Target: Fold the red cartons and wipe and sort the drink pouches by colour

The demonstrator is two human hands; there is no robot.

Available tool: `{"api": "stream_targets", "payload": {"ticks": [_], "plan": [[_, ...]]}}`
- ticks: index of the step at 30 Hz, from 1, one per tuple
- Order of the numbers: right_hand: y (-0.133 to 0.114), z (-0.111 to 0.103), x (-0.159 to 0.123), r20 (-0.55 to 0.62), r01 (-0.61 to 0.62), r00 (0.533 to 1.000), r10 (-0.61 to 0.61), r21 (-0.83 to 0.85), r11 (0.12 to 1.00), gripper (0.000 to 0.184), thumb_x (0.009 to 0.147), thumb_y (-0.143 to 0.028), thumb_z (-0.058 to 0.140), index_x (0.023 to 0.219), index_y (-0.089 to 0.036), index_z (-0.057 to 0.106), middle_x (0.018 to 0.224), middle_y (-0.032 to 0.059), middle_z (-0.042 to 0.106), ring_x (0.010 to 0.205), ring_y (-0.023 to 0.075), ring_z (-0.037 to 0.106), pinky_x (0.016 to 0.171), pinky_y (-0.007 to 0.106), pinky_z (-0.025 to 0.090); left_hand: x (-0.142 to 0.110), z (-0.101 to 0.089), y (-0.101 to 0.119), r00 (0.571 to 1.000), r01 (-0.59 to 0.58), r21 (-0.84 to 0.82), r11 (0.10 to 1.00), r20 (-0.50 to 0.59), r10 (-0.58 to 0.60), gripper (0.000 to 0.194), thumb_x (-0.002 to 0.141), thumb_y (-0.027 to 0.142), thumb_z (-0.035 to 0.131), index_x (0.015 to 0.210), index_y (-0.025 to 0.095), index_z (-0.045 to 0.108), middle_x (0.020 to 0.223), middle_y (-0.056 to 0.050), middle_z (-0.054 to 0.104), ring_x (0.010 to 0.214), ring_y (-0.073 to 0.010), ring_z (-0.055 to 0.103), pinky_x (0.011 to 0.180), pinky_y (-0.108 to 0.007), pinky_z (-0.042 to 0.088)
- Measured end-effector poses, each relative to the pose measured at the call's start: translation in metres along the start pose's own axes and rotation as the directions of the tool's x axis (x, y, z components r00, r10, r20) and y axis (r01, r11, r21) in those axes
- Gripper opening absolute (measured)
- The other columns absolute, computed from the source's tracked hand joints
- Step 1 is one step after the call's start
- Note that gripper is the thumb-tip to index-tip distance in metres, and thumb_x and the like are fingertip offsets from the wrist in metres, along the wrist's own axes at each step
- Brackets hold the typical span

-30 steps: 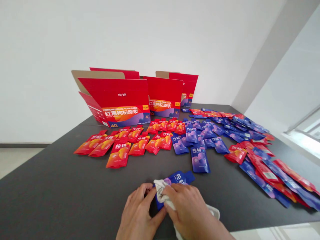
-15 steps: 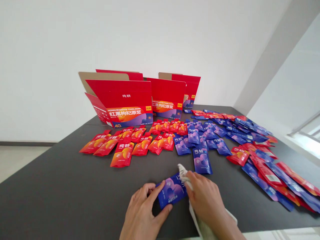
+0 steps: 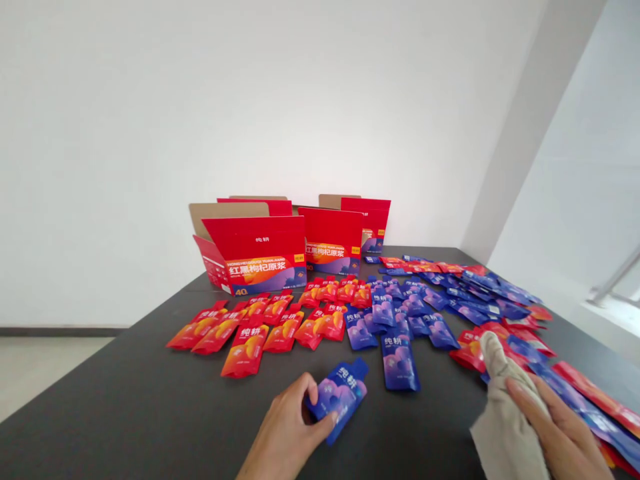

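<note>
A blue-purple drink pouch (image 3: 340, 395) with a spout-shaped top is gripped along its left side by my left hand (image 3: 295, 423), thumb on its front and fingers curled at its edge. It is low over the table's front. My right hand (image 3: 560, 427) is closed around a pale cloth (image 3: 510, 420), beside the pile at the right. Just beyond the held pouch lies another blue pouch (image 3: 400, 363), with more blue pouches (image 3: 400, 303) behind it. Red-orange pouches (image 3: 246, 347) lie in loose rows to the left.
Open red cartons (image 3: 265, 253) stand at the back of the dark table (image 3: 150, 400). Along the right side lies a long heap of mixed red and blue pouches (image 3: 480, 293). A white wall (image 3: 300, 100) rises behind.
My right hand has drawn the cloth off the blue pouch and moved right. My left hand still holds the pouch, now turned more upright. The view has tilted upward.
</note>
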State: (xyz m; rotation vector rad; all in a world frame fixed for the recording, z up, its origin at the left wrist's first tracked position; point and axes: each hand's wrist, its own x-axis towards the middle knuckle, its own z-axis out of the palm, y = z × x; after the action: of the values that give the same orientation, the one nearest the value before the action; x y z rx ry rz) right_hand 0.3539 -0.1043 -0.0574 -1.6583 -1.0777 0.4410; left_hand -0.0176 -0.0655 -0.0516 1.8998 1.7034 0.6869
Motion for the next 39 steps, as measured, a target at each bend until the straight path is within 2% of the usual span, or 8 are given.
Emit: {"api": "stream_targets", "payload": {"ticks": [4, 9, 19, 23, 27, 31, 36, 39], "plan": [[-0.001, 0.0, -0.006, 0.098, -0.147, 0.985, 0.14, 0.069, 0.987, 0.069, 0.072, -0.071, 0.059, 0.123, -0.024, 0.063, 0.144, 0.0052, 0.053, 0.134, 0.0354, 0.044, 0.114, 0.045, 0.032, 0.015, 0.014, 0.017, 0.995, -0.062, 0.151, 0.987, -0.071, 0.073, 0.021, 0.08, 0.036, 0.057, 0.073, 0.024, 0.041, 0.075, 0.002, 0.064, 0.069, -0.0174, 0.06, 0.063, -0.026, 0.036], [-0.003, -0.001, -0.01, 0.098, -0.146, 0.985, 0.139, 0.064, 0.987, 0.06, 0.074, -0.068, 0.059, 0.114, -0.024, 0.067, 0.135, 0.0045, 0.061, 0.131, 0.0351, 0.048, 0.106, 0.04, 0.043, 0.021, 0.029, 0.04, 0.992, -0.123, 0.387, 0.914, 0.011, 0.129, 0.023, 0.084, 0.047, 0.055, 0.083, 0.024, 0.053, 0.082, -0.002, 0.071, 0.077, -0.0246, 0.068, 0.064, -0.03, 0.04], [0.008, 0.006, -0.012, 0.236, -0.124, 0.966, 0.104, 0.068, 0.99, 0.059, 0.078, -0.067, 0.054, 0.117, -0.024, 0.064, 0.127, 0.004, 0.067, 0.12, 0.0307, 0.059, 0.089, 0.03, 0.056, 0.031, 0.051, 0.063, 0.984, -0.179, 0.523, 0.834, 0.086, 0.157, 0.042, 0.09, 0.052, 0.047, 0.108, 0.018, 0.063, 0.089, -0.013, 0.075, 0.087, -0.0331, 0.071, 0.075, -0.04, 0.049], [0.017, -0.005, -0.008, 0.083, -0.094, 0.992, 0.095, -0.012, 0.995, 0.061, 0.073, -0.066, 0.06, 0.113, -0.022, 0.068, 0.132, 0.0056, 0.064, 0.129, 0.0343, 0.051, 0.097, 0.037, 0.051, 0.034, 0.051, 0.066, 0.982, -0.188, 0.534, 0.824, 0.104, 0.156, 0.046, 0.089, 0.054, 0.048, 0.11, 0.016, 0.064, 0.091, -0.015, 0.075, 0.089, -0.0344, 0.071, 0.077, -0.042, 0.049], [0.021, -0.042, 0.011, -0.102, -0.07, 0.993, 0.065, -0.051, 0.996, 0.06, 0.076, -0.065, 0.056, 0.118, -0.023, 0.066, 0.12, 0.0058, 0.07, 0.112, 0.034, 0.063, 0.087, 0.04, 0.054, 0.024, 0.041, 0.061, 0.976, -0.216, 0.486, 0.847, 0.119, 0.181, 0.048, 0.086, 0.056, 0.054, 0.115, 0.018, 0.059, 0.1, -0.013, 0.075, 0.093, -0.0333, 0.071, 0.074, -0.038, 0.05], [0.027, -0.072, 0.042, -0.234, -0.069, 0.972, -0.025, -0.388, 0.919, 0.058, 0.083, -0.064, 0.044, 0.117, -0.021, 0.064, 0.095, 0.0093, 0.074, 0.09, 0.0336, 0.068, 0.077, 0.042, 0.052, 0.01, 0.029, 0.052, 0.978, -0.21, 0.362, 0.908, 0.08, 0.194, 0.022, 0.092, 0.042, 0.045, 0.098, 0.023, 0.056, 0.094, -0.004, 0.072, 0.089, -0.0219, 0.071, 0.069, -0.028, 0.047], [0.046, -0.062, 0.07, 0.11, 0.133, 0.99, -0.084, -0.603, 0.786, 0.05, 0.085, -0.052, 0.043, 0.112, -0.017, 0.066, 0.095, 0.0125, 0.074, 0.089, 0.0318, 0.069, 0.078, 0.04, 0.05, 0.007, 0.024, 0.042, 0.992, -0.123, 0.245, 0.962, 0.024, 0.121, 0.015, 0.09, 0.039, 0.044, 0.093, 0.026, 0.053, 0.08, 0.002, 0.067, 0.071, -0.0157, 0.067, 0.066, -0.026, 0.046], [0.041, -0.051, 0.071, 0.174, 0.194, 0.978, -0.112, -0.576, 0.794, 0.051, 0.086, -0.051, 0.044, 0.119, -0.017, 0.063, 0.106, 0.0138, 0.073, 0.097, 0.0312, 0.068, 0.083, 0.04, 0.049, 0.01, 0.025, 0.034, 0.994, -0.111, 0.153, 0.982, 0.018, 0.109, 0.02, 0.089, 0.043, 0.045, 0.096, 0.026, 0.053, 0.084, 0.001, 0.068, 0.075, -0.0166, 0.068, 0.068, -0.026, 0.048]]}}
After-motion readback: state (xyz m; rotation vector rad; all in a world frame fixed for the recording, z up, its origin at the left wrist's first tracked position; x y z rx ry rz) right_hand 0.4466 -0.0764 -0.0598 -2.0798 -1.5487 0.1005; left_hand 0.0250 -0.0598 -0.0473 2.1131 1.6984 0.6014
